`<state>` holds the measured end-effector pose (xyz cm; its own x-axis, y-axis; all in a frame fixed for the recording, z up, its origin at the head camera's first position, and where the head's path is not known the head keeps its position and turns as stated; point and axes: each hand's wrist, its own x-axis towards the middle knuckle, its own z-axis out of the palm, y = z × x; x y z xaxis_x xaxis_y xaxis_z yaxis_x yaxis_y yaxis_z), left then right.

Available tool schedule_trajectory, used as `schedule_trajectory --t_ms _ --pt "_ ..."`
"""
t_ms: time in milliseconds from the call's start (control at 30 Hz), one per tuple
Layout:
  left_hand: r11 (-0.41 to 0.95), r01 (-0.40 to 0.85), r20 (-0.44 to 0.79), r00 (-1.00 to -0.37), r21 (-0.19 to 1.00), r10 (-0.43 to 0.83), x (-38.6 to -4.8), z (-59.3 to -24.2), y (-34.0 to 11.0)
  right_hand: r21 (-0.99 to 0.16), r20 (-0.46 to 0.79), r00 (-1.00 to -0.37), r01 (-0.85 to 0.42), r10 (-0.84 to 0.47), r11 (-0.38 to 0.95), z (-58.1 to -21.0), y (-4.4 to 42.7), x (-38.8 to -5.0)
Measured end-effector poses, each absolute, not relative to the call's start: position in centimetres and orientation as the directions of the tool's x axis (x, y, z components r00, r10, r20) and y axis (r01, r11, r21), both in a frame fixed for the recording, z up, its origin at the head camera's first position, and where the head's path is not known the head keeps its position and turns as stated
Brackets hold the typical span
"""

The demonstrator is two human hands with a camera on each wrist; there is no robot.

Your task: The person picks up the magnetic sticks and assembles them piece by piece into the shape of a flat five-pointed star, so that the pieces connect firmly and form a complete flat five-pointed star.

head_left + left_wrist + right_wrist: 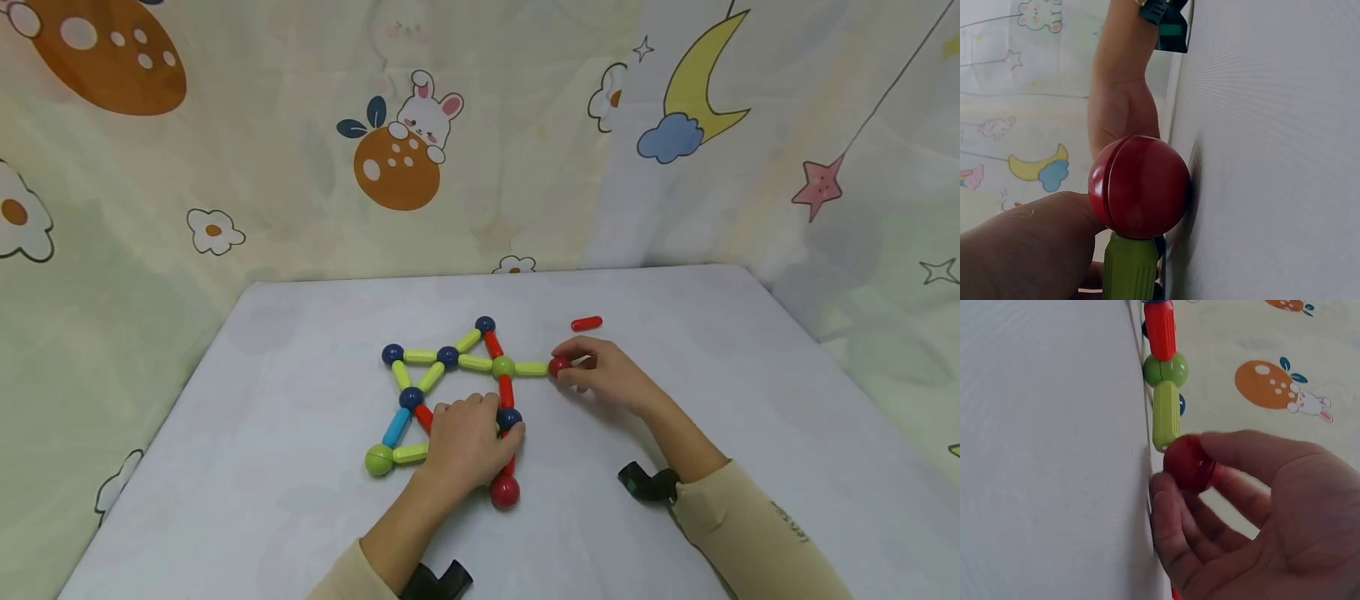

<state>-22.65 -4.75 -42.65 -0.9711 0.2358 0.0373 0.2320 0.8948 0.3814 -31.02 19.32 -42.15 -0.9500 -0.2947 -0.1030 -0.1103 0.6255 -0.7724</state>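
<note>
A flat frame of magnetic rods and balls lies on the table, with green rods (420, 357), red rods and a blue rod (396, 427). My right hand (606, 375) pinches a red ball (1189, 464) between thumb and fingertips. That ball is at the free end of a green rod (1166, 414) that reaches out from a green ball (503, 367); whether they touch is unclear. My left hand (468, 442) covers the lower part of the frame, its thumb and fingers around a dark blue ball (509, 418). Below it, another red ball (505, 492) ends a rod.
A loose red rod (587, 323) lies beyond my right hand. The white table (285, 400) meets a patterned cloth backdrop (300, 167) at its far edge. Black wrist devices (649, 483) sit on both forearms.
</note>
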Motion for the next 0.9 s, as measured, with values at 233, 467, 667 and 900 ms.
schedule_trajectory --t_ms 233,467,667,900 --pt "0.905 0.271 0.114 -0.962 0.327 0.246 -23.1 -40.9 -3.8 -0.750 -0.073 -0.959 -0.128 -0.273 0.648 -42.0 19.8 -31.1" --pt "0.882 0.456 0.148 -0.886 0.119 0.438 -28.3 -38.4 -2.0 -0.787 -0.052 -0.957 -0.137 -0.286 0.601 -42.7 19.6 -31.3" --pt "0.886 0.439 -0.025 -0.894 0.153 0.447 -31.3 -39.9 -1.6 -0.795 -0.054 -0.959 -0.127 -0.278 0.593 -43.3 19.4 -31.3" --pt "0.883 0.447 0.026 -0.893 0.145 0.448 -31.5 -40.9 -1.4 -0.798 -0.055 -0.962 -0.119 -0.268 0.591 -43.0 19.7 -31.1"
